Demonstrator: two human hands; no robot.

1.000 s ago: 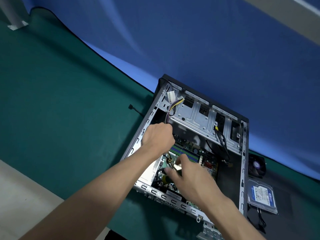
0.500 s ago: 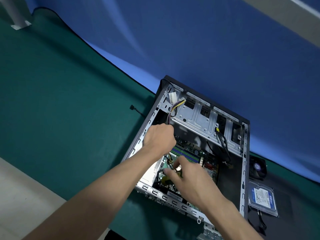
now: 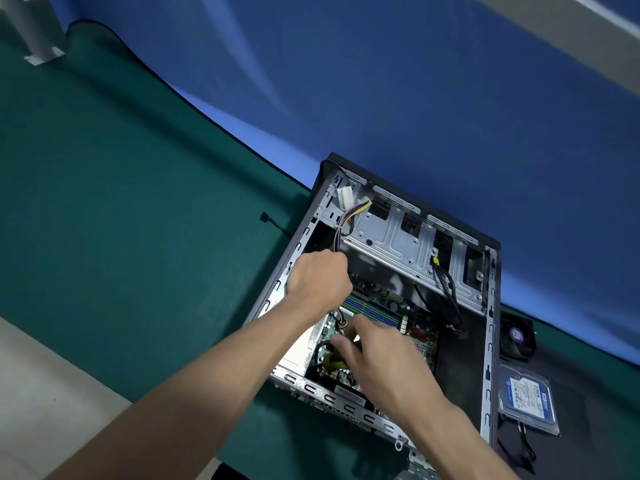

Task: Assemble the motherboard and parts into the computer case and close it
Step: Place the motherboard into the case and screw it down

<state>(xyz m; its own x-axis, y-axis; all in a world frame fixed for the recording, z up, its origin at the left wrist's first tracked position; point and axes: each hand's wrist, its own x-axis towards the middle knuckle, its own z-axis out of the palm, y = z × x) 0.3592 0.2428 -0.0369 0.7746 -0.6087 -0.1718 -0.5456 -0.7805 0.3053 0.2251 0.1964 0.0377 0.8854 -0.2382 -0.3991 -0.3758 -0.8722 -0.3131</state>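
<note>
The open computer case (image 3: 490,327) lies on its side on the green mat. The motherboard (image 3: 381,306) sits on its floor, with green and blue memory slots showing. My left hand (image 3: 320,278) is curled in a fist at the case's upper left and grips the coloured cable bundle (image 3: 341,226) that runs down from the drive cage (image 3: 398,237). My right hand (image 3: 381,355) reaches onto the board's left part. Its blurred thumb and fingers pinch a small connector on yellow and black wires (image 3: 341,320).
A blue-labelled hard drive (image 3: 526,400) and a black fan (image 3: 517,336) lie on the mat right of the case. A loose black cable end (image 3: 273,223) lies left of it. A blue backdrop rises behind, and a white post (image 3: 38,39) stands far left.
My right hand's fingers have shifted slightly left and down over the board. The left fist has stayed on the cable bundle.
</note>
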